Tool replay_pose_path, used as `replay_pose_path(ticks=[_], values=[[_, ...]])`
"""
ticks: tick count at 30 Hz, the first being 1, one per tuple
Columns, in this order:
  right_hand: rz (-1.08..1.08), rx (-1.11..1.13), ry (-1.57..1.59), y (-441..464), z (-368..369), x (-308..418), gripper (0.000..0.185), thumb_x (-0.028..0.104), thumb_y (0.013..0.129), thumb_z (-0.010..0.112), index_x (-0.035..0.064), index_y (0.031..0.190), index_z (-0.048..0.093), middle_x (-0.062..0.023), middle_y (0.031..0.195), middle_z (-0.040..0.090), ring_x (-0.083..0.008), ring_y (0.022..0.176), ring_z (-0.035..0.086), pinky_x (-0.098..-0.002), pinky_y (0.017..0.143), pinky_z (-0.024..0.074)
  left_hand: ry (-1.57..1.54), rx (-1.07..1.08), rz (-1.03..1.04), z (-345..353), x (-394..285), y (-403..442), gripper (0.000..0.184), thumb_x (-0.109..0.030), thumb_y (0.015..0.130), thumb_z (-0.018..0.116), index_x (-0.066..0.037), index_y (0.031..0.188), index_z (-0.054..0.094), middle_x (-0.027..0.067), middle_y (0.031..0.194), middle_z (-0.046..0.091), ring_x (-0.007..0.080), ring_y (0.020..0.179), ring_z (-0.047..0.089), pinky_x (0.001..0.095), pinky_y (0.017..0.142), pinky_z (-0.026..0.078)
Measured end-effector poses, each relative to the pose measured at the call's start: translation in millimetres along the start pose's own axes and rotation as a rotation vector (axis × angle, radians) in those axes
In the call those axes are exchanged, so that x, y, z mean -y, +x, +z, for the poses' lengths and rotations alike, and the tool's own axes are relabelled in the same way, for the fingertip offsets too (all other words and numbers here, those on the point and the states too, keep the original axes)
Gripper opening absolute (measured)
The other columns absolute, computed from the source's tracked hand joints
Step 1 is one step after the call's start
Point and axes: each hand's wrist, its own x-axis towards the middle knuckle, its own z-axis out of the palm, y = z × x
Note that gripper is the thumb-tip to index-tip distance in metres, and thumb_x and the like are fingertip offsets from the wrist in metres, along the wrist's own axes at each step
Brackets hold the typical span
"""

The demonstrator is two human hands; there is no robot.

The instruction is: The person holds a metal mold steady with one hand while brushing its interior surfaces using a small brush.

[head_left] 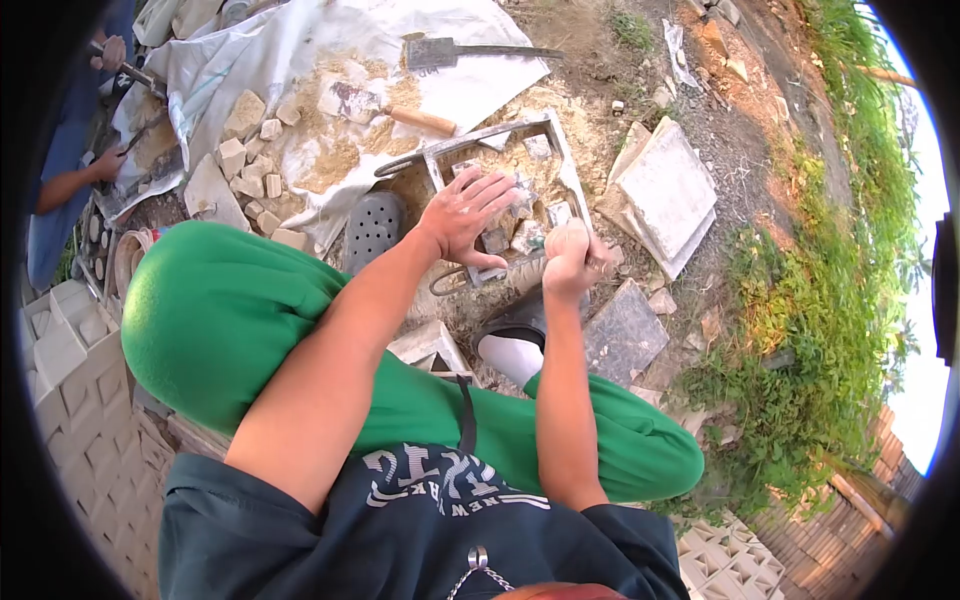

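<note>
Showed a dusty rectangular frame, set on the ground beside the white sheet. Contained broken, angular stone pieces. Extended left hand over the contents with fingers slightly spread. Curled right hand near the frame's edge; could not tell whether pinching anything.

Frame: we record grey, with pale dusting. Stone pieces within: whitish to dark grey. Sheet: white, strewn with yellow-tan powder. Tool handle: light wood brown. Clog: grey, dotted with round holes. Sock: white. Trousers: plain bright green, crossed by a black strap. Shirt: dark blue-green; we read white lettering on the chest. Chain: silver. Stacked slabs: off-white; lone slab: dark grey, blotched paler. Tiles: cream, in a repeating raised, faceted pattern. Nearby person's clothing: blue. Soil: brown, turning orange by the plants, which we list as green with yellow patches.
</note>
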Motion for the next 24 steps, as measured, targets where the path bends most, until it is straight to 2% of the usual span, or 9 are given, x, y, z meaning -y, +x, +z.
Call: replay_pose_path(ticks=[7,8,10,11,14,19,22,24], values=[[-0.091,0.072,0.126,7,7,52,0.037,0.002,0.088,0.045,0.0013,0.052,0.036,-0.0020,0.048,0.038,-0.0088,0.042,0.034,-0.0272,0.041,0.0241,0.004,-0.005,0.006,2,1,-1,0.105,-0.078,0.070,0.056,-0.006,0.145,0.037,0.0114,0.150,0.039,0.0245,0.140,0.034,0.0466,0.118,0.019],[-0.117,0.089,0.138,8,9,52,0.037,0.002,0.088,0.045,0.0012,0.052,0.036,-0.0018,0.048,0.038,-0.0088,0.043,0.034,-0.0273,0.042,0.0240,0.003,-0.008,0.012,1,1,0,0.105,-0.078,0.070,0.056,-0.006,0.145,0.037,0.0114,0.150,0.039,0.0245,0.140,0.034,0.0466,0.118,0.019],[-0.261,0.164,-0.041,12,-2,7,0.035,0.002,0.088,0.045,0.0010,0.053,0.037,-0.0012,0.050,0.038,-0.0084,0.045,0.035,-0.0277,0.043,0.0233,0.000,-0.008,0.007,0,0,0,0.105,-0.077,0.070,0.057,-0.006,0.145,0.037,0.0116,0.150,0.039,0.0247,0.140,0.035,0.0468,0.117,0.019],[-0.081,0.132,-0.057,6,-4,-14,0.035,0.003,0.088,0.046,0.0010,0.055,0.036,-0.0007,0.051,0.038,-0.0080,0.047,0.035,-0.0280,0.044,0.0228,-0.006,-0.008,0.007,0,0,1,0.104,-0.076,0.070,0.057,-0.006,0.145,0.038,0.0120,0.149,0.040,0.0249,0.140,0.035,0.0469,0.117,0.019],[-0.015,0.110,0.057,13,1,-1,0.035,0.003,0.088,0.047,0.0009,0.054,0.036,-0.0012,0.052,0.039,-0.0079,0.047,0.035,-0.0281,0.044,0.0228,-0.018,-0.004,-0.001,-1,0,1,0.104,-0.076,0.070,0.057,-0.006,0.144,0.038,0.0123,0.149,0.040,0.0250,0.140,0.035,0.0470,0.117,0.019],[-0.092,0.168,0.138,12,1,49,0.037,0.006,0.088,0.047,0.0001,0.053,0.037,-0.0027,0.049,0.041,-0.0114,0.042,0.037,-0.0280,0.042,0.0261,-0.005,-0.003,0.000,1,1,-1,0.104,-0.077,0.069,0.057,-0.006,0.144,0.039,0.0123,0.149,0.039,0.0254,0.139,0.035,0.0468,0.117,0.020],[-0.203,0.173,-0.040,11,-1,16,0.034,0.004,0.087,0.047,-0.0001,0.054,0.037,-0.0026,0.050,0.041,-0.0108,0.044,0.038,-0.0284,0.043,0.0262,-0.006,-0.011,0.009,0,1,1,0.104,-0.077,0.070,0.057,-0.005,0.143,0.039,0.0125,0.149,0.040,0.0259,0.139,0.036,0.0469,0.117,0.020],[-0.161,0.186,-0.125,11,-2,-6,0.031,0.003,0.085,0.046,-0.0001,0.055,0.039,-0.0019,0.051,0.040,-0.0097,0.046,0.037,-0.0285,0.044,0.0260,-0.017,-0.018,0.017,0,-1,0,0.105,-0.077,0.069,0.057,-0.005,0.143,0.039,0.0124,0.149,0.040,0.0260,0.139,0.036,0.0469,0.117,0.020]])
